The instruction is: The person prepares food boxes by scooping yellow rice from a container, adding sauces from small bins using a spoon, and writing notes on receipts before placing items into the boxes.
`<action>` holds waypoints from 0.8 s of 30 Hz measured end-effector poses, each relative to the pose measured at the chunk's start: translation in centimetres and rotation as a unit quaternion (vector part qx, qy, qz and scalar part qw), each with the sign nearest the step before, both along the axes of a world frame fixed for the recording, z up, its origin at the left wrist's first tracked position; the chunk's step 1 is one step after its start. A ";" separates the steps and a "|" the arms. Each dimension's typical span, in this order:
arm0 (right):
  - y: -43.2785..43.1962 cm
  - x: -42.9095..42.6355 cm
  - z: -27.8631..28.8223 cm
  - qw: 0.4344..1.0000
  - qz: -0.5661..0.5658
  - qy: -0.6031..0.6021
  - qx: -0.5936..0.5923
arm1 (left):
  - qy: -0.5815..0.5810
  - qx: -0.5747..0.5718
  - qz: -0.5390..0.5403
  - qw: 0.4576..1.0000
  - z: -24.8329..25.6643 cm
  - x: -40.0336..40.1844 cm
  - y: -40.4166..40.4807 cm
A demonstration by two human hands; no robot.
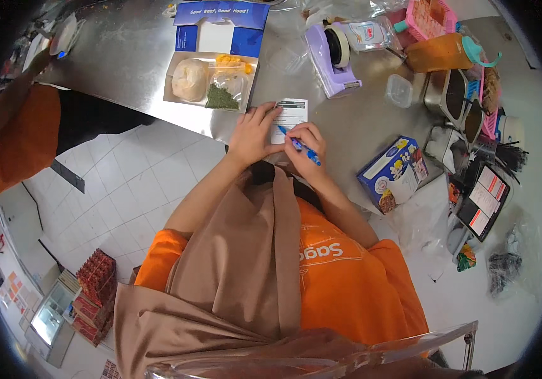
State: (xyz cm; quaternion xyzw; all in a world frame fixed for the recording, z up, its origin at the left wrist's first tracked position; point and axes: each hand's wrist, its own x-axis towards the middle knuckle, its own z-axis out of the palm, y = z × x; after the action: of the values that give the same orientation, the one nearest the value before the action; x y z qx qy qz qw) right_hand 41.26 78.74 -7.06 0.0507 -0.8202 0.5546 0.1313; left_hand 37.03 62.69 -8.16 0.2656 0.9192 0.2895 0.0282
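My right hand (306,148) grips a blue pen (312,155), its tip over a printed paper slip (294,113) on the metal counter. My left hand (253,133) lies spread at the slip's left side, fingertips on its edge and the thumb near its lower end. Just beyond the left hand is an open blue-and-white cardboard food box (214,35). In it sit a pale wrapped round lump (190,80), a clear bag of chopped green flakes (222,97) and a small packet of yellow food (230,62). The writing on the slip is too small to make out.
A lilac tape dispenser (330,71), a bottle of orange liquid (439,53), a clear plastic lid (399,91) and metal containers (446,94) stand right. Nearer are a closed blue box (391,173) and a tablet (484,201). Another person's orange sleeve (24,137) is at left.
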 end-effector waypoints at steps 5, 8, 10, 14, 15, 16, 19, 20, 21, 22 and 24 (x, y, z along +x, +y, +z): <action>0.5 0.0 -0.3 1.000 -0.004 0.013 0.011 | 0.009 0.005 0.003 1.000 0.3 -0.1 0.2; 0.8 0.3 -0.2 0.999 -0.029 0.010 0.019 | 0.012 -0.003 0.006 1.000 0.2 -0.1 0.2; 1.0 0.5 -0.2 0.998 -0.061 0.002 0.011 | 0.010 -0.007 0.009 1.000 0.3 -0.1 0.1; 1.4 0.7 -0.2 0.999 -0.044 0.003 0.031 | 0.003 -0.007 0.013 1.000 0.3 0.0 0.2; 1.4 0.6 -0.2 0.997 -0.058 0.004 0.042 | 0.005 -0.006 0.013 1.000 0.4 0.0 0.2; 1.3 0.7 -0.2 0.996 -0.071 0.004 0.053 | 0.006 -0.006 0.013 1.000 0.4 0.1 0.1; 0.3 1.0 0.0 0.999 -0.041 0.008 0.009 | 0.000 -0.012 0.011 1.000 0.2 0.2 0.1; 0.2 1.3 0.3 0.999 -0.024 0.020 0.006 | -0.002 -0.011 0.012 1.000 0.1 0.3 0.0; 0.2 1.6 0.4 1.000 -0.021 0.023 0.001 | -0.002 -0.007 0.007 1.000 0.2 0.1 0.3; 0.3 1.9 0.2 0.999 -0.019 0.026 -0.005 | -0.002 -0.004 0.001 1.000 0.3 0.0 0.5; 0.6 2.5 1.0 0.999 -0.025 0.020 -0.001 | 0.023 0.008 0.001 1.000 0.0 0.1 0.4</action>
State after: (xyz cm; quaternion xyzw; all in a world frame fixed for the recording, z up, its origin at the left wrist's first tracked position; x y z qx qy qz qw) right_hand 43.76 79.34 -6.08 0.0413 -0.8178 0.5508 0.1616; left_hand 37.11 63.08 -8.18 0.2709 0.9176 0.2908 0.0048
